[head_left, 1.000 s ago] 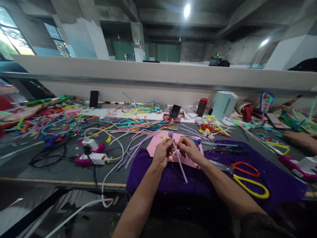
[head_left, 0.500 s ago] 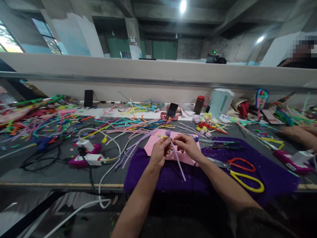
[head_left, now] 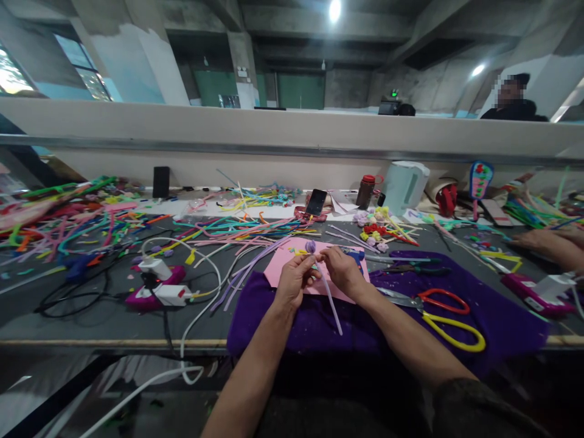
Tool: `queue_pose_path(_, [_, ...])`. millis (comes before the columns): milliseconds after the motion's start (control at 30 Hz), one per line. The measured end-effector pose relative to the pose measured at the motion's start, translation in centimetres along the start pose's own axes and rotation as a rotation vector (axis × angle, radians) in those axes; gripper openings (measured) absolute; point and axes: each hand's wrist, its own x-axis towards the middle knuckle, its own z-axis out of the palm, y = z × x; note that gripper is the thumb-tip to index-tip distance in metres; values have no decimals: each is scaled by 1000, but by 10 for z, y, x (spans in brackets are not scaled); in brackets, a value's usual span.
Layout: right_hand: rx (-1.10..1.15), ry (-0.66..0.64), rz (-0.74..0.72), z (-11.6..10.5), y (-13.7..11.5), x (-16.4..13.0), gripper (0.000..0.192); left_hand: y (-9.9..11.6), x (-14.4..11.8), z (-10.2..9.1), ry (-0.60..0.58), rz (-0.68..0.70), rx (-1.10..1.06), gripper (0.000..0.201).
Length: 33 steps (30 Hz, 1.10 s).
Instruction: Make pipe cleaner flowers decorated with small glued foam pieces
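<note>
Between my hands is a lilac pipe cleaner (head_left: 331, 304) with a small purple coiled bloom (head_left: 311, 246) at its top end. My left hand (head_left: 294, 281) pinches it just below the bloom. Close beside, my right hand (head_left: 342, 267) has thumb and fingers closed on the same pipe cleaner, whose loose tail hangs down toward me. Beneath both hands lies a pink sheet (head_left: 276, 267) on a purple cloth (head_left: 255, 310). Scissors (head_left: 449, 316) with one red and one yellow handle rest on the cloth, right of my right forearm.
Loose pipe cleaners (head_left: 246, 228) spread across the table's back and left. Finished small flowers (head_left: 376, 231) lie near a kettle (head_left: 406, 185) and a bottle (head_left: 366, 191). A power strip (head_left: 157, 289) with cables sits left. Pliers (head_left: 422, 267) lie right. A co-worker's hand (head_left: 533, 240) is at far right.
My right hand has turned slightly, its fingers closing nearer my left hand at the pipe cleaner. The tail of the pipe cleaner bends a little more. A person in the background has shifted left.
</note>
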Motion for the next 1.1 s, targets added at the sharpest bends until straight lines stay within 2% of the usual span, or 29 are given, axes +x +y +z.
queue_pose_path(100, [-81,5,8,5,4,0,20,0,0,0,-5,-10,9,37])
queue_pose_path(200, [-39,27,76,4,5,1,21,1,-1,1,-16,-17,2,35])
queue_pose_path(300, [141,34,146,-2,2,1,26,3,-2,3,-5,-13,-35,31])
queue_pose_path(500, [418,72,179,-7,-10,1,22,5,0,1,-3,-48,-120,28])
queue_pose_path(600, [604,22,250,-7,-9,1,26,4,2,-2,-27,-56,-132,30])
queue_pose_path(700, [703,-20,255,-7,-6,2,28,3,3,-3,-25,-28,-124,30])
queue_pose_path(800, [614,12,216,-7,-4,3,27,2,3,-2,-28,0,-96,28])
queue_pose_path(967, [310,127,131,-5,-6,6,22,3,0,4,-33,-2,-50,27])
queue_pose_path(1100, [219,150,90,-3,-4,6,22,3,-1,6,-45,-5,-51,26])
